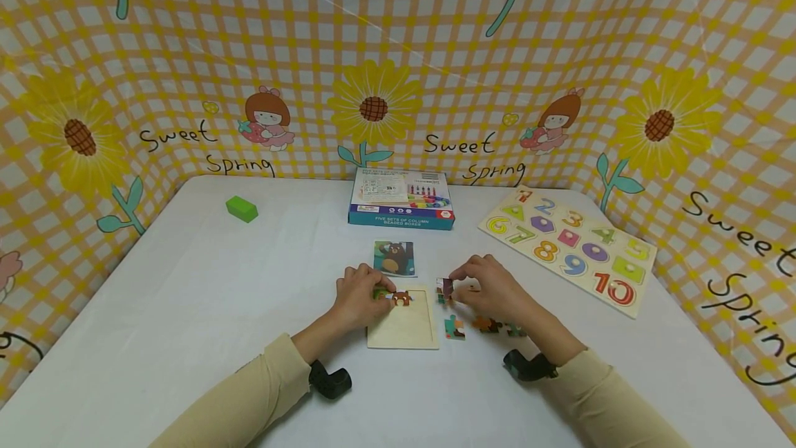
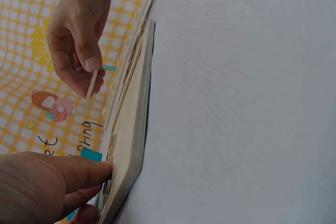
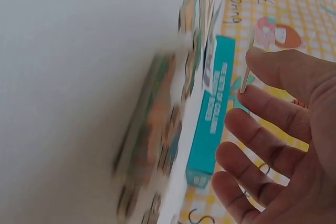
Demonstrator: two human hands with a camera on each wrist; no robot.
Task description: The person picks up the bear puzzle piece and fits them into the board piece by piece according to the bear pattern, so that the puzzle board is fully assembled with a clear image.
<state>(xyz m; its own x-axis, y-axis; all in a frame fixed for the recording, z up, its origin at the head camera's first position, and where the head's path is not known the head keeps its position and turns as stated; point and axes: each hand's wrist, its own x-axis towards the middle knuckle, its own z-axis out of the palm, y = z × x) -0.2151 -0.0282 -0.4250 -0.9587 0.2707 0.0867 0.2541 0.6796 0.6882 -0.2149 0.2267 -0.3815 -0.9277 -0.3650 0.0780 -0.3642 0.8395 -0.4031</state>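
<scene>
A shallow wooden puzzle tray [image 1: 401, 330] lies in front of me, with a bear-face puzzle piece [image 1: 401, 299] along its far side. My left hand [image 1: 363, 299] is at the tray's far left corner, thumb and fingertips around a greenish piece [image 1: 379, 292] there, which they partly cover. Just right of the tray, my right hand [image 1: 494, 289] pinches another puzzle piece [image 1: 444, 289] between thumb and index finger. That piece shows edge-on in the right wrist view, raised off the table, the other fingers spread loosely. Loose puzzle pieces [image 1: 455, 327] lie below my right hand.
Beyond the tray lies a bear picture card [image 1: 394, 258]. Behind it sits a teal and white box [image 1: 401, 218]. A number board [image 1: 569, 244] lies at the right, and a green block [image 1: 241, 209] at the far left. Patterned cloth [image 1: 373, 40] walls the table's back and sides.
</scene>
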